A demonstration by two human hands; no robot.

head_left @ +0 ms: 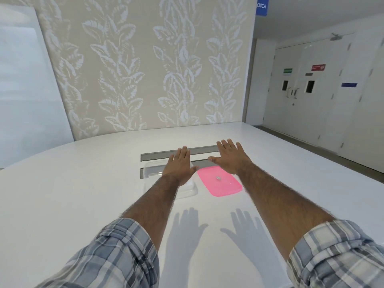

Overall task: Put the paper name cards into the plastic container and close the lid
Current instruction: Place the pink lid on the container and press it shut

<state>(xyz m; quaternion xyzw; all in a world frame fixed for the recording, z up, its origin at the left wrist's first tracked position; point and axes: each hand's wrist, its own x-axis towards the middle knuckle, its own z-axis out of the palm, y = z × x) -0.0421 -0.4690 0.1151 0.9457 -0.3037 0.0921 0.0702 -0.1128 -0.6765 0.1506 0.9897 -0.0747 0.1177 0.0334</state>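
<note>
White tabletop (83, 194) fills the lower frame, with a leafy wall behind it. Near the middle, the left hand (180, 166) hovers flat over the clear box (188, 191) and the right hand (229, 157) hovers flat just past the pink lid (220, 185), each with an open grip and holding nothing. I cannot see any cards because the box is mostly hidden, and the lid lies off beside the box, so closing is left to do.
</note>
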